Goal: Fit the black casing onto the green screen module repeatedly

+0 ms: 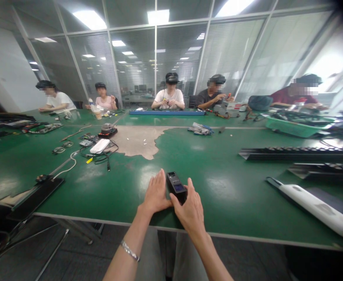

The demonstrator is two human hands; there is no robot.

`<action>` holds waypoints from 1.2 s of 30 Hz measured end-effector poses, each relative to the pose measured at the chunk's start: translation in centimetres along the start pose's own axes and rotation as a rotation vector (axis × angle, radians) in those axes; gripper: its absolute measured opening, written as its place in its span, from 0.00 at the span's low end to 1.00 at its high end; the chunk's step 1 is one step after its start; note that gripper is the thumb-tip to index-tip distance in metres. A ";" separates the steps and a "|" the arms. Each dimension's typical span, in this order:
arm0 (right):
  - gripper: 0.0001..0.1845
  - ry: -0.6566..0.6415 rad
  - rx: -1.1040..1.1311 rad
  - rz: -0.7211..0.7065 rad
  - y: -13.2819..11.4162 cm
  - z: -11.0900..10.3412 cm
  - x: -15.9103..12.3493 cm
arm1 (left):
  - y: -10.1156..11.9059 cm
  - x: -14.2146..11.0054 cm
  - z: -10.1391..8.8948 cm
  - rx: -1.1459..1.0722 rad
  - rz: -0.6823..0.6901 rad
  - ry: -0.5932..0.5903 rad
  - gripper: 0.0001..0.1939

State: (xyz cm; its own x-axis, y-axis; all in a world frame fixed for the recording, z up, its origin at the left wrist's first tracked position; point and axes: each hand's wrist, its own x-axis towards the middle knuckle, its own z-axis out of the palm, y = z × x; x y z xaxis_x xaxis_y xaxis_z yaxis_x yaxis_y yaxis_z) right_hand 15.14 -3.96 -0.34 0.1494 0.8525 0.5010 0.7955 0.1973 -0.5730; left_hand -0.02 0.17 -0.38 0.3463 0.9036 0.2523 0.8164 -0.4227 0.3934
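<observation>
A small black box-shaped device (177,186) with a little dark screen and a row of small buttons on top sits on the green table near its front edge. My left hand (156,193) is just left of it, fingers stretched forward and thumb pointing inward below the device. On the other side, my right hand (191,208) has its fingers extended along the device's right side and its thumb at the near left corner. Whether the right hand presses on the device, I cannot tell. Part of the device's near end is hidden by the right hand.
A white handheld device with a strap (311,205) lies right, near black metal rails (300,153). Left are a white box (100,146) with cables, glasses (63,147) and a black panel (38,199). Gloves (200,128) and a green basket (297,127) lie farther back; several people sit opposite.
</observation>
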 end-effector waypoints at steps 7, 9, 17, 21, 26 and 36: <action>0.45 -0.006 -0.023 0.010 -0.3 0.0 0.2 | 0.0 0.0 0.1 -0.003 0.000 0.013 0.62; 0.42 -0.018 -0.046 0.018 -0.5 0.0 0.3 | 0.0 0.0 0.1 -0.006 0.000 0.016 0.62; 0.40 0.035 -0.011 0.029 -1.9 -0.9 1.2 | 0.1 0.0 -0.1 -0.010 -0.014 0.004 0.62; 0.42 0.115 0.078 0.033 -2.2 -2.2 2.3 | 0.1 0.1 -0.2 -0.006 -0.029 -0.025 0.67; 0.41 0.181 0.061 0.093 0.4 -3.5 3.2 | 0.2 0.2 -0.4 0.005 -0.067 -0.054 0.69; 0.42 0.116 -0.076 0.182 4.5 -2.9 2.1 | 0.1 0.3 -0.3 0.061 -0.059 -0.066 0.63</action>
State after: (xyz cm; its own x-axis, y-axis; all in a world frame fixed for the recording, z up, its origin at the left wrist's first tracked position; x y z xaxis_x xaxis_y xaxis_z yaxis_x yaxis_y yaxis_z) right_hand 20.72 -2.65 0.06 0.3574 0.8082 0.4681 0.7907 0.0048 -0.6122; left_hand 0.02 0.35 -0.01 0.3244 0.9304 0.1708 0.8625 -0.3651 0.3504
